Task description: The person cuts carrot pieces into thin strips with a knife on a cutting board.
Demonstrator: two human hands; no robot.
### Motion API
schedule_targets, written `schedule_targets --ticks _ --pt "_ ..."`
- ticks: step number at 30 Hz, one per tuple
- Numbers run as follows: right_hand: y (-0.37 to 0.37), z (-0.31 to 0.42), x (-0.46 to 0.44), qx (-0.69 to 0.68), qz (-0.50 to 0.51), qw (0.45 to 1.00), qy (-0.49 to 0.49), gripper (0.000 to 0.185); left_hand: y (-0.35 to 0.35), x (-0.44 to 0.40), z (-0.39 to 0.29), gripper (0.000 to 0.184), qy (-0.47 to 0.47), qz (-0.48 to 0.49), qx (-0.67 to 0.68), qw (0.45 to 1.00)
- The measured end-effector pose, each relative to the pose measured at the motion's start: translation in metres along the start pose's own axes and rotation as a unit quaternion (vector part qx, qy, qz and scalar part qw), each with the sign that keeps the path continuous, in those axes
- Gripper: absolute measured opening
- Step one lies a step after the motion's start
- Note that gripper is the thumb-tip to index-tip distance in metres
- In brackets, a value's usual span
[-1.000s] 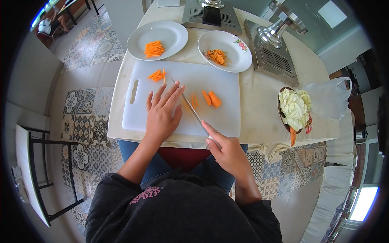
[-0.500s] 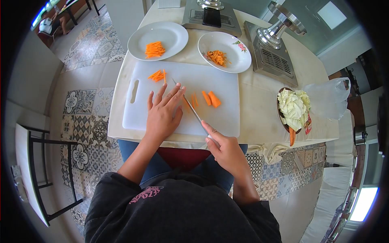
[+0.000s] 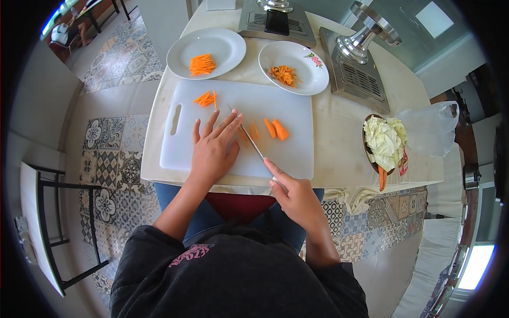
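My right hand (image 3: 294,197) is closed round the handle of a knife (image 3: 253,141), whose blade slants up and left across a white cutting board (image 3: 183,153). Beside the blade, my left hand (image 3: 213,143) is stretched over the board, fingers apart and fingertips close to the knife. Whatever lies under those fingertips is hidden. Just beyond them sits a small pile of carrot strips (image 3: 203,99). Right of the blade are thin carrot slices (image 3: 255,131) and thicker carrot pieces (image 3: 279,130).
Behind the board stand a plate (image 3: 228,47) of carrot strips and a flowered bowl (image 3: 313,78) holding carrot shreds. Two metal stoves (image 3: 358,85) occupy the back, a phone (image 3: 277,22) on one. At right are cabbage (image 3: 383,142) in a brown dish and a plastic bag (image 3: 432,127).
The knife blade has shifted very slightly. Both hands stay in nearly the same place, and the carrot pieces have not moved.
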State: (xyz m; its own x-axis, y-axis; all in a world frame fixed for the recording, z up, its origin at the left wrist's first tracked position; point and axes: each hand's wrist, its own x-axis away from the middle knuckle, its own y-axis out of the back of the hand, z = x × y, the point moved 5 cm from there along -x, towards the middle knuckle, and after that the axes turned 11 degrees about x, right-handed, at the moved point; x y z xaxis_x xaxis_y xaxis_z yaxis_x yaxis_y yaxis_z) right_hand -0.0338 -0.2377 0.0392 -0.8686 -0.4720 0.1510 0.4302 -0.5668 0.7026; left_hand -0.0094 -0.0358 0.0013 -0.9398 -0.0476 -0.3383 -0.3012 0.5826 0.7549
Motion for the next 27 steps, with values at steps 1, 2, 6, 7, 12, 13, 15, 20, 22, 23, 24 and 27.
schedule_targets --ticks 1,2,6,7,12,13,15,20,22,23,24,27 --pt "0.0017 0.0017 0.0002 0.0 0.008 1.0 -0.01 0.048 0.0003 -0.0001 0.0004 0.063 -0.001 0.001 0.001 1.0" --pt "0.0021 0.0019 0.0003 0.001 0.016 1.0 -0.021 0.048 0.0005 -0.0002 0.0004 0.063 -0.002 0.003 0.003 1.0" --pt "0.001 -0.0011 -0.0006 -0.027 -0.017 0.999 0.005 0.048 0.0047 0.0006 -0.0019 0.06 -0.004 -0.035 0.034 0.999" --pt "0.0035 0.0017 0.0002 -0.029 -0.02 0.999 0.003 0.048 0.0043 0.0023 0.0024 0.06 -0.001 -0.042 0.047 0.998" --pt "0.0012 0.0012 0.0005 -0.026 -0.019 0.999 0.025 0.048 0.0072 0.0029 0.0012 0.056 -0.006 -0.065 0.049 0.997" --pt "0.0018 0.0039 0.0005 -0.022 -0.016 0.999 0.024 0.048 0.0076 0.0023 -0.0002 0.055 -0.007 -0.065 0.044 0.997" --pt "0.0009 0.0046 -0.0006 -0.015 -0.024 0.999 0.042 0.048 0.0079 0.002 -0.001 0.054 -0.007 -0.064 0.036 0.997" --pt "0.0001 0.0032 -0.0011 -0.009 -0.017 0.999 0.031 0.047 0.0057 0.0018 0.0 0.054 -0.006 -0.047 0.026 0.999" --pt "0.0011 0.0038 -0.0009 -0.008 -0.007 1.0 0.015 0.047 0.0047 0.0019 0.0007 0.053 -0.007 -0.048 0.028 0.998" --pt "0.0012 0.0035 -0.001 -0.007 -0.002 1.0 0.007 0.047 0.0046 0.0018 0.001 0.053 -0.007 -0.048 0.029 0.998" --pt "0.0016 0.0039 -0.0012 -0.006 -0.003 1.0 0.011 0.047 0.0045 0.0016 0.0009 0.054 -0.005 -0.047 0.029 0.998" --pt "0.0021 0.0037 -0.0018 0.002 0.003 1.0 0.008 0.048 0.0045 0.001 0.0007 0.056 0.001 -0.042 0.028 0.999"
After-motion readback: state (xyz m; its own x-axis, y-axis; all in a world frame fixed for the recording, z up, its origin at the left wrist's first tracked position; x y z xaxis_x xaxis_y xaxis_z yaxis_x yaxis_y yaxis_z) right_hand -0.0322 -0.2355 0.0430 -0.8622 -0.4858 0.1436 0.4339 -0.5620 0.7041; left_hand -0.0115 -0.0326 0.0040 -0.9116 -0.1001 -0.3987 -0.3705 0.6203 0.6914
